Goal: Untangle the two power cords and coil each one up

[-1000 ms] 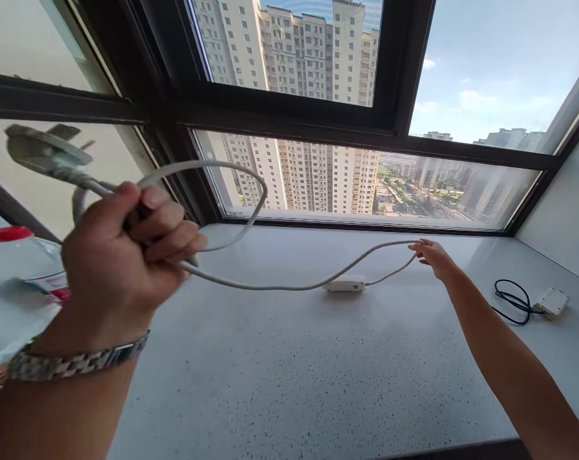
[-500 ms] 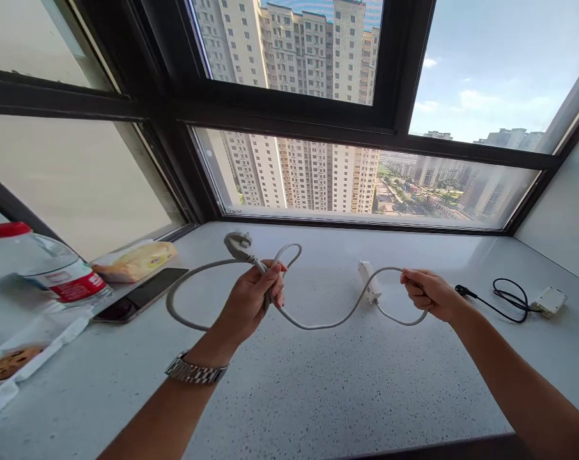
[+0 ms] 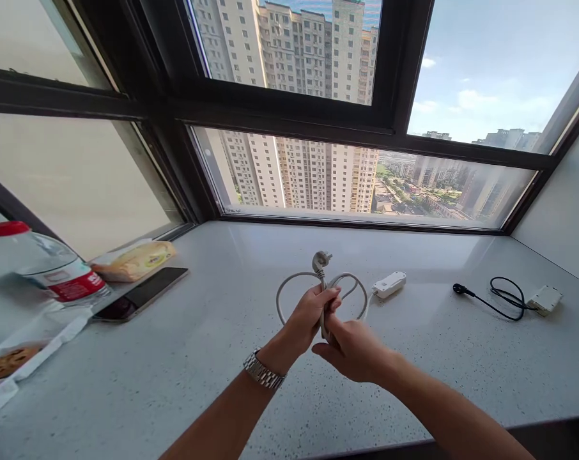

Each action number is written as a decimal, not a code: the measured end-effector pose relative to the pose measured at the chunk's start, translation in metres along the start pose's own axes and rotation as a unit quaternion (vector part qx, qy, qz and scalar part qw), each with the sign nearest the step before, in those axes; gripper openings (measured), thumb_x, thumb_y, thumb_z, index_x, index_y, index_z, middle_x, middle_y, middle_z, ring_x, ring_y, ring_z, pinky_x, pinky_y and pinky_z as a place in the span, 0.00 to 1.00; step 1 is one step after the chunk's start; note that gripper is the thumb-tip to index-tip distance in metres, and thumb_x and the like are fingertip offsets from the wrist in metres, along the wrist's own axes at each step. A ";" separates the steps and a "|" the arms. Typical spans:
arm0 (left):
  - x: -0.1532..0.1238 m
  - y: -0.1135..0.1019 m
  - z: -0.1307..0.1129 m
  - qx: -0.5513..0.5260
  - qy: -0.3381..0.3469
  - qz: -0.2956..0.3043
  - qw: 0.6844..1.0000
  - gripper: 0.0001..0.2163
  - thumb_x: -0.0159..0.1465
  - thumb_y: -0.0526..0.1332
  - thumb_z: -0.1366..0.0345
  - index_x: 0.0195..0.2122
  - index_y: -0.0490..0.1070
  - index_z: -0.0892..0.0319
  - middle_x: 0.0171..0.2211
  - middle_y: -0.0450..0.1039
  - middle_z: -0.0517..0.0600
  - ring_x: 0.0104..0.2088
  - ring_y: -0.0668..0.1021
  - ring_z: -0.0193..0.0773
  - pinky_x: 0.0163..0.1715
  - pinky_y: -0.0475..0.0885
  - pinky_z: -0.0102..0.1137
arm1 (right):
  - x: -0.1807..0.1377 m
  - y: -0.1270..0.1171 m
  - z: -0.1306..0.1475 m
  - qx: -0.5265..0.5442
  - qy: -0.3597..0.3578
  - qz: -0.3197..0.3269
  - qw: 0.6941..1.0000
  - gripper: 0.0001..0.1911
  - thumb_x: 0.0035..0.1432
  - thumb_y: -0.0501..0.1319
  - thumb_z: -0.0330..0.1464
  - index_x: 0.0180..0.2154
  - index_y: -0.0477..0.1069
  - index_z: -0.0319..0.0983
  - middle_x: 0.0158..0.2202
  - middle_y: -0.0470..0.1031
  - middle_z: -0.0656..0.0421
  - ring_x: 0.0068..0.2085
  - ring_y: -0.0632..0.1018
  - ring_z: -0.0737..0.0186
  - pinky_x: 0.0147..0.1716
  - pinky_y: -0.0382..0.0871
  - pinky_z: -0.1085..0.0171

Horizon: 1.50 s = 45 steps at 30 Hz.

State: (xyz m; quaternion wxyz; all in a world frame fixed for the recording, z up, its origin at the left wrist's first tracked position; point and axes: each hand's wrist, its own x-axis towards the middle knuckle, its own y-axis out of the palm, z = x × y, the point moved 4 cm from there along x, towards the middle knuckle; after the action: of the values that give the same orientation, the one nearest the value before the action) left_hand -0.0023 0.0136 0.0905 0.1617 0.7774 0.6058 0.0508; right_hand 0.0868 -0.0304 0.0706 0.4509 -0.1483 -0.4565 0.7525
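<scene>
A grey-white power cord [image 3: 289,279] is gathered in loops between my hands in the middle of the view. My left hand [image 3: 308,316] is closed around the bundle just below its plug [image 3: 321,260], which sticks up above the fist. Against it, my right hand [image 3: 356,348] has its fingers curled on the cord, the thumb held apart; part of its grip is hidden. One end of the cord runs to a small white power strip [image 3: 389,285] lying on the speckled white counter [image 3: 222,377].
To the right lies a black cord with a plug [image 3: 462,290] and a white adapter box [image 3: 546,300]. At left are a phone [image 3: 143,294], a wrapped bread pack [image 3: 136,260], a red-capped bottle [image 3: 64,268] and a cookie tray [image 3: 54,335]. Windows [image 3: 289,172] border the counter.
My right hand has come left to meet my left hand, adding a loop of cord. The left hand has moved right with the plug. The power strip has shifted right and turned.
</scene>
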 end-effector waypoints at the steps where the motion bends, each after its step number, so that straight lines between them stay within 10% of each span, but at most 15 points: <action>1: 0.001 -0.002 -0.005 -0.006 0.013 -0.007 1.000 0.19 0.50 0.67 0.55 0.21 0.57 0.59 0.15 0.56 0.39 0.16 0.58 0.25 0.15 0.55 0.22 | 0.000 0.009 -0.010 0.069 -0.001 0.024 0.997 0.14 0.62 0.52 0.43 0.33 0.64 0.37 0.21 0.65 0.63 0.21 0.64 0.69 0.21 0.51 0.69; 6: -0.002 -0.016 -0.056 -0.035 0.118 -0.043 0.991 0.20 0.57 0.61 0.49 0.21 0.55 0.58 0.13 0.49 0.37 0.15 0.55 0.26 0.15 0.58 0.22 | 0.000 0.030 -0.076 0.233 0.041 0.071 0.969 0.26 0.54 0.56 0.53 0.20 0.61 0.37 0.18 0.53 0.67 0.21 0.58 0.72 0.21 0.50 0.70; 12: -0.018 -0.035 -0.105 -0.008 0.206 -0.013 0.978 0.21 0.61 0.57 0.50 0.19 0.57 0.58 0.12 0.49 0.40 0.16 0.60 0.28 0.17 0.61 0.23 | -0.007 -0.024 -0.124 0.249 0.116 0.161 0.948 0.25 0.50 0.60 0.52 0.32 0.74 0.35 0.25 0.66 0.62 0.27 0.66 0.68 0.26 0.57 0.68; 15: -0.022 -0.036 -0.089 -0.027 0.155 0.082 0.984 0.20 0.60 0.59 0.51 0.19 0.58 0.58 0.12 0.49 0.39 0.14 0.59 0.28 0.17 0.61 0.24 | -0.003 -0.052 -0.133 0.253 0.194 0.183 0.930 0.20 0.49 0.64 0.47 0.30 0.76 0.35 0.22 0.67 0.61 0.26 0.67 0.68 0.27 0.57 0.69; 20: -0.018 -0.024 -0.033 -0.090 0.081 0.184 0.975 0.21 0.58 0.61 0.51 0.19 0.56 0.59 0.11 0.45 0.38 0.13 0.51 0.25 0.16 0.55 0.23 | 0.008 -0.074 -0.150 0.330 0.355 -0.020 0.874 0.10 0.43 0.66 0.31 0.20 0.67 0.36 0.15 0.58 0.67 0.17 0.56 0.73 0.19 0.49 0.68; 27: 0.001 0.006 0.039 -0.177 0.075 0.111 0.975 0.23 0.55 0.63 0.50 0.17 0.52 0.58 0.10 0.43 0.37 0.12 0.47 0.24 0.13 0.47 0.22 | 0.012 -0.070 -0.129 0.325 0.360 -0.265 0.834 0.04 0.52 0.52 0.31 0.29 0.64 0.39 0.21 0.56 0.66 0.19 0.56 0.70 0.20 0.51 0.67; 32: 0.017 0.024 0.079 -0.254 0.007 0.060 0.965 0.22 0.55 0.62 0.51 0.17 0.52 0.58 0.09 0.43 0.36 0.11 0.47 0.23 0.10 0.46 0.21 | 0.012 -0.046 -0.074 0.284 0.224 -0.358 0.861 0.15 0.57 0.51 0.41 0.35 0.68 0.38 0.28 0.67 0.61 0.30 0.68 0.63 0.31 0.62 0.64; 45: -0.007 -0.034 0.081 -0.265 -0.118 -0.087 0.953 0.18 0.62 0.55 0.56 0.18 0.56 0.58 0.12 0.60 0.43 0.13 0.66 0.28 0.15 0.64 0.23 | 0.013 0.051 -0.019 0.043 0.030 -0.224 0.973 0.26 0.56 0.59 0.38 0.55 0.60 0.41 0.48 0.69 0.52 0.48 0.69 0.52 0.48 0.63 0.54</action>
State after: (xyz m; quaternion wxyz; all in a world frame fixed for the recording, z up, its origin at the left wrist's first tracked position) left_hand -0.0138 -0.0013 0.0042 0.4356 0.6515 0.6125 0.1032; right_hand 0.0644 -0.0187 0.0212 0.6274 -0.0460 -0.4316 0.6465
